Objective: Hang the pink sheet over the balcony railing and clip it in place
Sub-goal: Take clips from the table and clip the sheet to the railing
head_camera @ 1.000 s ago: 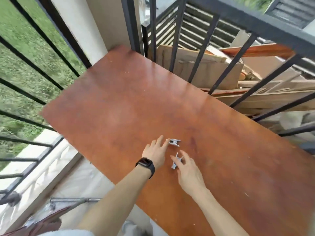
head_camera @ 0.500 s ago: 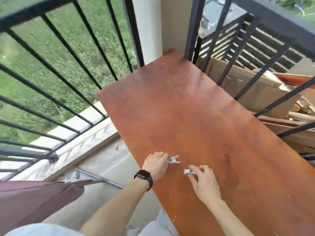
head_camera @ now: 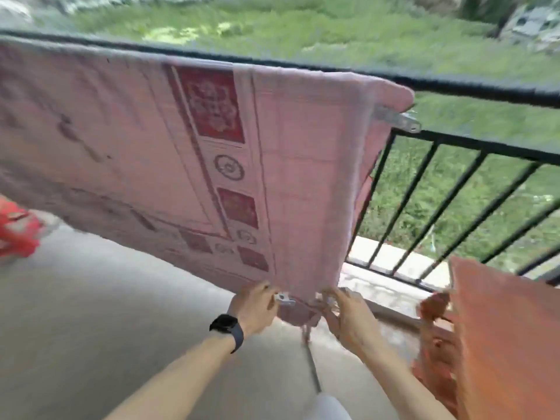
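At pink sheet [head_camera: 303, 177] hem | left hand [head_camera: 254, 304] pinches clip [head_camera: 284, 299] | right hand [head_camera: 348, 319] grips hem

No writing, label, brand or number can be read; the pink sheet [head_camera: 303, 165] carries only ornamental motifs, perhaps blurred floral medallions.

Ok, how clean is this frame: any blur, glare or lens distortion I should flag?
Head view: motion blur smears everything, the pink sheet worst toward the picture's left; the railing bows from the wide lens; daylight is even, with no glare; the clip in the left hand is soft yet readable; the right hand is too blurred to judge its grip.
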Motion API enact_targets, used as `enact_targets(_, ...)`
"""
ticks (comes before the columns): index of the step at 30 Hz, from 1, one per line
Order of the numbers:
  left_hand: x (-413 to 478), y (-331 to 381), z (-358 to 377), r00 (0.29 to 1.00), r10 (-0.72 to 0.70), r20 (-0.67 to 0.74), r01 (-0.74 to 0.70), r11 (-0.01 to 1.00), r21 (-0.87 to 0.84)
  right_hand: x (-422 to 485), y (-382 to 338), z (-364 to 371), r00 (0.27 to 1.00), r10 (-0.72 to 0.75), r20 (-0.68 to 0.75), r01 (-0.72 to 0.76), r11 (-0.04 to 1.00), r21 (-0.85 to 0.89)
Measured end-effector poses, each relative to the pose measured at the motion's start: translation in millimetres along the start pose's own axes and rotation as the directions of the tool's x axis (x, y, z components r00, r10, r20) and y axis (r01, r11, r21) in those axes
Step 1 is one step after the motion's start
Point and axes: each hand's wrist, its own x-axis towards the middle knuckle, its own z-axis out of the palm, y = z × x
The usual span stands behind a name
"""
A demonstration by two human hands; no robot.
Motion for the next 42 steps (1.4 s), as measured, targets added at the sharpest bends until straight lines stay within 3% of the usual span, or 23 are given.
enact_targets(3, -26, -103, -58, 0.983, -0.139, -0.119, 0.142, 0.990, 0.013, 50, -106, 36, 0.982, -0.165, 0.094, 0.165, 0.986, 0.006)
enact_targets(7, -71, -209, -136, 0.902, -0.319, -0.292, 0.335, 0.942, 0.003, 110, -240, 75, 0.895, -0.429, 0.123, 0.429, 0.903, 0.026)
enact_targets(11, -118, -300, -199, 0.736, -0.517, -0.437, 0.492, 0.852, -0.180, 155, -360, 100, 0.802, -0.583, 0.130, 0.590, 0.807, -0.020)
enact_targets(15, -155, -366, -247, 0.553, -0.653, -0.517, 0.533, 0.754, -0.383, 180, -454, 119, 0.705, -0.704, 0.088, 0.704, 0.709, 0.038)
enact_targets(18, -177, -414, -278, 0.472, -0.686, -0.554, 0.544, 0.721, -0.430, 198, -513, 141, 0.650, -0.755, 0.080, 0.749, 0.655, 0.099)
enact_targets(28, -194, -605, -402, 0.412, -0.693, -0.592, 0.598, 0.695, -0.399, 304, -716, 252, 0.449, -0.889, 0.092, 0.880, 0.458, 0.128)
enact_targets(31, -194, -653, -439, 0.402, -0.710, -0.579, 0.613, 0.678, -0.406, 342, -790, 282, 0.420, -0.903, 0.094, 0.890, 0.430, 0.154)
enact_targets(42, -245, -911, -509, 0.235, -0.814, -0.531, 0.650, 0.538, -0.536, 427, -1039, 455, 0.304, -0.944, 0.127, 0.895, 0.329, 0.300)
